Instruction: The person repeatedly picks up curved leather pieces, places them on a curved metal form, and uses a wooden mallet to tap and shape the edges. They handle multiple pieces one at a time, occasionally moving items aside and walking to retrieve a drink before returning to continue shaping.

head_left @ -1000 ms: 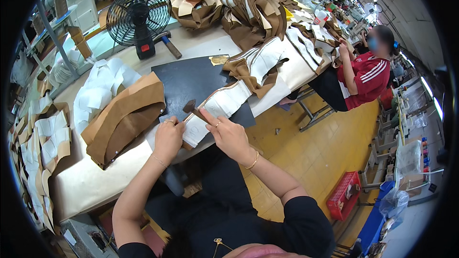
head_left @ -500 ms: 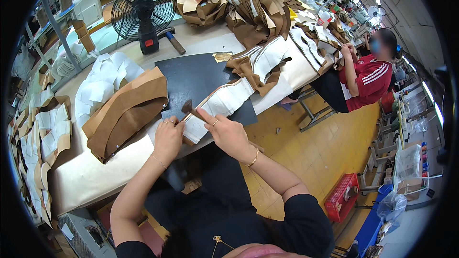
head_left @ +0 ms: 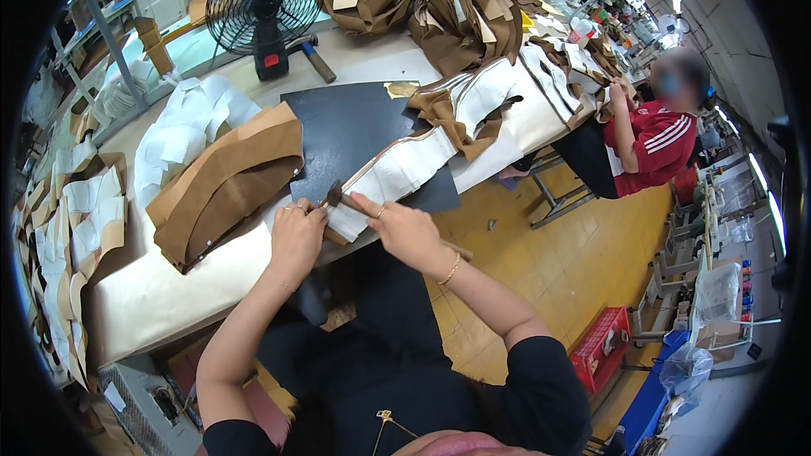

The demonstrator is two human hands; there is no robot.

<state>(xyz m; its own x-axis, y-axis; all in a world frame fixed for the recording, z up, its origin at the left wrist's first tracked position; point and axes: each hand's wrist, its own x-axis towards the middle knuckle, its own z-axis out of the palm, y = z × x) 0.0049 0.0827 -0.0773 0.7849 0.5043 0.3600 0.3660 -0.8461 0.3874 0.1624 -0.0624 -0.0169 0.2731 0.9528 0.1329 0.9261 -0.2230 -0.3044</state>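
Note:
My right hand (head_left: 411,238) is closed around the wooden handle of a small hammer (head_left: 334,194). Its dark head sits over the near end of a long strip (head_left: 404,167), white on top with a brown edge. My left hand (head_left: 297,236) pinches that strip's brown edge, fingertips close beside the hammer head. Beneath the strip lies a dark grey board (head_left: 334,131) on the table. Left of the board, a stack of brown curved pieces (head_left: 232,190) rests near my left hand. Whether the hammer head touches the strip is hard to make out.
A black fan (head_left: 266,13) stands at the back, with another hammer (head_left: 318,62) lying beside it. Rolled brown pieces (head_left: 469,21) are heaped behind the board. White pieces (head_left: 187,131) lie at left. A person in a red shirt (head_left: 663,139) sits at the right.
The hammer head has dropped slightly toward the strip's edge, close to my left fingertips. My left hand keeps its pinch. The whole view has shifted a little.

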